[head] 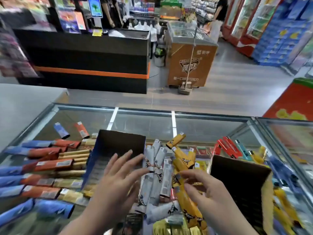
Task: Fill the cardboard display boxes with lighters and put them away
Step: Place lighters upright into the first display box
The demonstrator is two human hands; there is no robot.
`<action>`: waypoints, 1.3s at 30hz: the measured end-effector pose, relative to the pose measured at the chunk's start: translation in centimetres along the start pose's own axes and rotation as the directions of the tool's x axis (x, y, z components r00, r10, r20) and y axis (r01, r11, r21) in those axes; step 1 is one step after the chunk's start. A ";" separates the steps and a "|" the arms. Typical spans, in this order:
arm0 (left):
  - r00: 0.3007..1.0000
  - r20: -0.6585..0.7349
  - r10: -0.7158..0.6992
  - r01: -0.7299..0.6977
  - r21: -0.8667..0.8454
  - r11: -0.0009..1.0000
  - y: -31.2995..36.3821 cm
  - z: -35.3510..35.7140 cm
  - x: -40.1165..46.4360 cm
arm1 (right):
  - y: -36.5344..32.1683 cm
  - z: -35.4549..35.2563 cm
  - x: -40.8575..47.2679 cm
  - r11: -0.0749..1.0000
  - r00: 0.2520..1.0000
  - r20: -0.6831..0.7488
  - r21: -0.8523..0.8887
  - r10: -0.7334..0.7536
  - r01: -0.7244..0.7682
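Observation:
Loose lighters lie on the glass top of a chest freezer (144,122). A grey-white pile of lighters (155,167) and a yellow pile of lighters (184,161) sit in the middle. An open cardboard display box (118,145) stands left of them, a second open display box (240,177) to the right. My left hand (116,180) hovers with spread fingers over the left box's front, fingertips at the grey lighters, holding nothing. My right hand (208,192) has its fingers curled at a yellow lighter (184,197); the grip is blurred.
Rows of blue, orange and tan lighters (42,168) cover the glass at left; red, teal and yellow ones (232,148) lie at right. Beyond the freezer are a tiled aisle, a black checkout counter (91,60), an orange ice-cream freezer (191,61) and a person (220,12) far back.

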State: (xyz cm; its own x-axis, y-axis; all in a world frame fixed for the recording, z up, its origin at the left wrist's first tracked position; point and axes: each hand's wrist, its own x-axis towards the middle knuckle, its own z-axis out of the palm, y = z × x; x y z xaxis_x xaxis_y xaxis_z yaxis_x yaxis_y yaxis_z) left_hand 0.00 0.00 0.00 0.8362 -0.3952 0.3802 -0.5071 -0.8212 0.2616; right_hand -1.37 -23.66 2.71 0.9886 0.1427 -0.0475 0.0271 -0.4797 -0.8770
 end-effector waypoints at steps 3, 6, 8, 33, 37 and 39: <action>0.987 -0.070 -0.146 0.144 -0.033 0.989 -2.6 -0.8 0.3 | -0.4 2.6 2.0 0.999 0.998 0.055 -0.040 -0.010 0.012; 0.949 -0.091 -0.303 0.295 -0.090 0.951 -5.4 -0.8 0.8 | -0.6 5.6 3.9 0.992 0.997 0.063 -0.114 -0.052 0.059; 0.917 -0.090 -0.389 0.364 -0.211 0.907 -6.9 -0.8 1.3 | -0.7 7.3 5.1 0.988 0.995 0.046 -0.121 -0.091 0.096; 0.881 -0.115 -0.460 0.351 -0.492 0.797 -9.8 1.0 1.1 | 0.7 11.3 5.7 0.745 0.914 -0.118 -0.624 -0.388 0.235; 0.890 -0.085 -0.447 0.367 -0.446 0.816 -9.2 0.2 1.2 | -0.6 9.7 5.9 0.786 0.868 -0.238 -0.571 -0.435 0.236; 0.891 -0.080 -0.446 0.380 -0.405 0.832 -9.3 -0.1 1.3 | -1.0 9.0 6.4 0.816 0.890 -0.281 -0.558 -0.359 0.153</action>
State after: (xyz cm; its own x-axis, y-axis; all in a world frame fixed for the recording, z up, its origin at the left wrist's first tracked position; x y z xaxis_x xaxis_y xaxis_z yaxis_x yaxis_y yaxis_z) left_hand 5.75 7.17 -1.91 0.9548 0.0469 0.2934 -0.1890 -0.6662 0.7215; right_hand 3.60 -14.49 -0.98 0.9116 0.0559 0.4072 0.2561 -0.8523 -0.4561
